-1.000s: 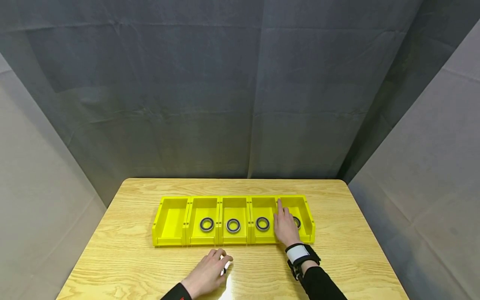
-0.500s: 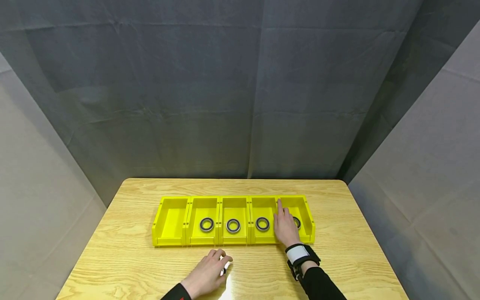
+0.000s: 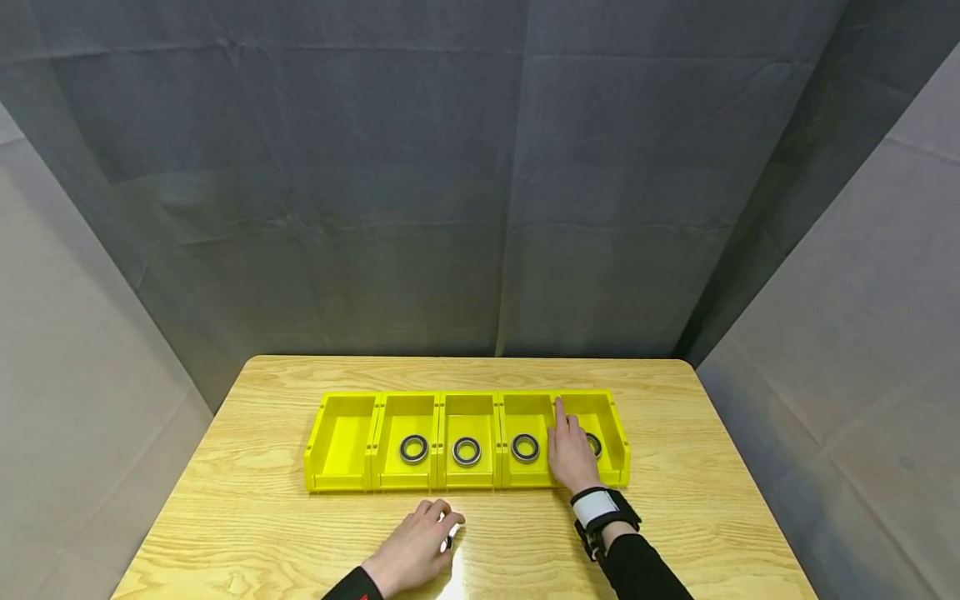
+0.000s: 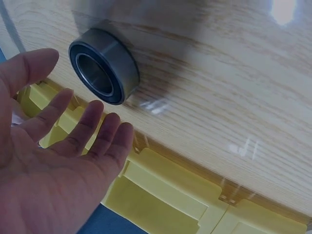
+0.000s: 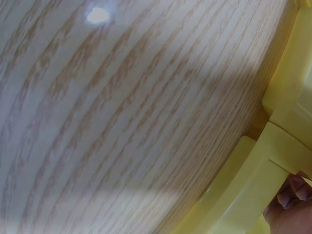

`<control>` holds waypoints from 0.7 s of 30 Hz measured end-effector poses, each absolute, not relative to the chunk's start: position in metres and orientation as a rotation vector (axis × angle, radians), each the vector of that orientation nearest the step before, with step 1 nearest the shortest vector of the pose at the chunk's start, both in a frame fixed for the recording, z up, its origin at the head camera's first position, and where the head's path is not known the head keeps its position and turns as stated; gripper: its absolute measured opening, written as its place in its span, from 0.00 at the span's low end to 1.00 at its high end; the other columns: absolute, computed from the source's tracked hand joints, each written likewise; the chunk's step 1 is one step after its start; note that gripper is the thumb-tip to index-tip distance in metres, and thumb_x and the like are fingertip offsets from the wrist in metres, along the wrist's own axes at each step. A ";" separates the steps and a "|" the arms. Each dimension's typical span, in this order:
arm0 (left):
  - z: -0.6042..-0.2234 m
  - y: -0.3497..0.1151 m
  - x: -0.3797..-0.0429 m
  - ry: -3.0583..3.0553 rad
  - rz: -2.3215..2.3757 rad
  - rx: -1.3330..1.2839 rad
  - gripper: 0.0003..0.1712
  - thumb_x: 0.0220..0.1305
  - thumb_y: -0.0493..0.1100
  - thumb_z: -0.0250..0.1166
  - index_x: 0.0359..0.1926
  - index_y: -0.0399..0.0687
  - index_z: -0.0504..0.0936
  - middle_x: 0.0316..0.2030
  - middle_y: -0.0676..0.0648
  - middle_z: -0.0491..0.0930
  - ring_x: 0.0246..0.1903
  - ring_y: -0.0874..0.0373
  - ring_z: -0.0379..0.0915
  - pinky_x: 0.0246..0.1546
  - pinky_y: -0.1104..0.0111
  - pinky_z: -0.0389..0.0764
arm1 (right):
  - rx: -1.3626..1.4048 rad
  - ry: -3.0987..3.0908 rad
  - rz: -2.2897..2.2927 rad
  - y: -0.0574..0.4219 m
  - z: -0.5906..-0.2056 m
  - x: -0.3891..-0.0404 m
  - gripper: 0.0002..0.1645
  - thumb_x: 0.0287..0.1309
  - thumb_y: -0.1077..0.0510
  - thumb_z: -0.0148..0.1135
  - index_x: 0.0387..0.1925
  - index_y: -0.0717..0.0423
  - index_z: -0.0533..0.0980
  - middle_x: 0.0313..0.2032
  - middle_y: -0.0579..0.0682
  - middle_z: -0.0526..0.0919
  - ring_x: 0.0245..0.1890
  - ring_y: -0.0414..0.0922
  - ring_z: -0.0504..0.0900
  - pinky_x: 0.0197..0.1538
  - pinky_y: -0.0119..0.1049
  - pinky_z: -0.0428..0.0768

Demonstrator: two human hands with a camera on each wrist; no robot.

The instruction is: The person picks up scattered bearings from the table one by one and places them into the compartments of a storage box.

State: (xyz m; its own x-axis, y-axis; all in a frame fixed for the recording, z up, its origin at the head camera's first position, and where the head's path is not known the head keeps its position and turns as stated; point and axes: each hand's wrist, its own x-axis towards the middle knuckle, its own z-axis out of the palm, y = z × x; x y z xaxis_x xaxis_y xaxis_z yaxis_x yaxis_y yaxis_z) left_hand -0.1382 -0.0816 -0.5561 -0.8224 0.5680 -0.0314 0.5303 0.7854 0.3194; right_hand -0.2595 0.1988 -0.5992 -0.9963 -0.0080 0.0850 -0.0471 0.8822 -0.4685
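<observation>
A metal ball bearing [image 4: 123,62] with a dark seal stands on its edge on the table in the left wrist view. My left hand [image 3: 415,542] is beside it, fingers loosely bent and apart from the ring, palm facing it. In the head view most of that bearing [image 3: 449,542] hides behind this hand. My right hand [image 3: 573,457] rests over the divider between the two rightmost yellow bins [image 3: 468,482], index finger stretched toward the back. In the right wrist view the right hand's fingers [image 5: 288,197] show only partly behind a bin's front wall.
Further bearings lie flat in the bins: one left of centre [image 3: 413,449], one in the middle [image 3: 467,452], one to its right [image 3: 525,447]. Another [image 3: 594,444] is partly covered by the right hand. The bins stand in a row on the wooden table [image 3: 247,517], before grey curtains [image 3: 375,208].
</observation>
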 end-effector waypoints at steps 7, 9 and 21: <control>-0.560 -0.081 -0.138 2.838 0.457 0.878 0.19 0.57 0.43 0.72 0.51 0.51 0.82 0.43 0.51 0.77 0.45 0.53 0.74 0.37 0.65 0.78 | 0.044 -2.981 0.728 0.199 -0.599 -0.260 0.35 0.75 0.58 0.51 0.77 0.60 0.54 0.53 0.68 0.76 0.43 0.59 0.80 0.39 0.51 0.82; -0.559 -0.081 -0.138 2.835 0.460 0.879 0.19 0.57 0.43 0.72 0.51 0.50 0.82 0.43 0.51 0.77 0.45 0.53 0.74 0.36 0.66 0.77 | 0.043 -2.984 0.724 0.198 -0.599 -0.260 0.35 0.75 0.58 0.51 0.77 0.60 0.54 0.53 0.68 0.76 0.42 0.59 0.80 0.39 0.51 0.82; -0.565 -0.078 -0.137 2.800 0.461 0.882 0.16 0.59 0.41 0.69 0.50 0.50 0.83 0.43 0.51 0.75 0.43 0.53 0.72 0.33 0.69 0.74 | 0.046 -2.992 0.715 0.199 -0.598 -0.260 0.35 0.75 0.59 0.50 0.77 0.61 0.54 0.53 0.68 0.76 0.41 0.59 0.80 0.38 0.51 0.82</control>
